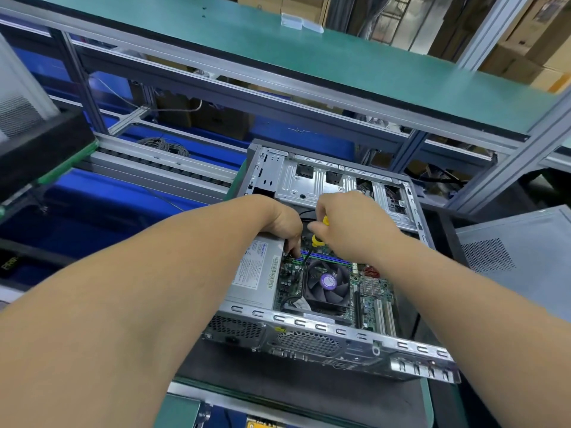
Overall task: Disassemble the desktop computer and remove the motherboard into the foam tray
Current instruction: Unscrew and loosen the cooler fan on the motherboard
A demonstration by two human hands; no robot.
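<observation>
A green shelf runs overhead, a grey side panel lies to the right, and a coil of wire sits behind on the left. The open computer case lies on the dark tabletop, with the motherboard inside beside the power supply and under the fan. The left hand curls its fingers down at the power supply's edge; what they pinch cannot be told. The right hand grips a yellow-handled screwdriver, tip down at the board.
</observation>
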